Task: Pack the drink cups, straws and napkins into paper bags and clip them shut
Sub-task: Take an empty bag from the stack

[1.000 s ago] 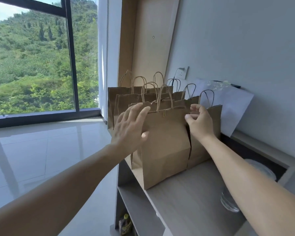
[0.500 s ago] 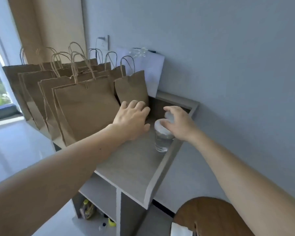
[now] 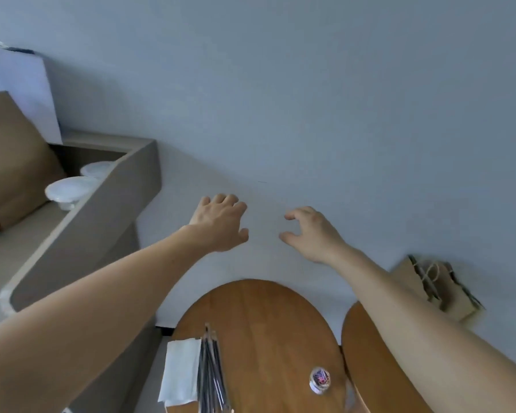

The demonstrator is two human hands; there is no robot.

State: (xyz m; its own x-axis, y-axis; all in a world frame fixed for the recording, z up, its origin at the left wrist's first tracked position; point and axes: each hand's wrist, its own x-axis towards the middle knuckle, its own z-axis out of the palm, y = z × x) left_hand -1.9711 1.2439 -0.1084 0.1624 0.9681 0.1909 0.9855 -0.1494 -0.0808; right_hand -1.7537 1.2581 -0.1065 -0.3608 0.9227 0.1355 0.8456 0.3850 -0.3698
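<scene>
drink cups sit unpacked on the shelf; napkins and straws wait on the round surface. left hand and right hand hover spread, empty. a blurred paper bag seems clipped.

1. Brown paper bag, left edge of the frame: cut off by the edge; top and handles out of view.
2. Rear drink cup, centre left: only part of its white lid shows behind the shelf wall; front drink cup shows its lid and little of its body.
3. Straws and napkins, bottom centre: blurred; lower ends cut off by the bottom edge.
4. Small round container, bottom centre right: contents too blurred to identify.
5. Second paper bag, lower right: motion-blurred, partly hidden behind the right forearm.
6. White sheet, upper left: cut off at the frame edge.
</scene>
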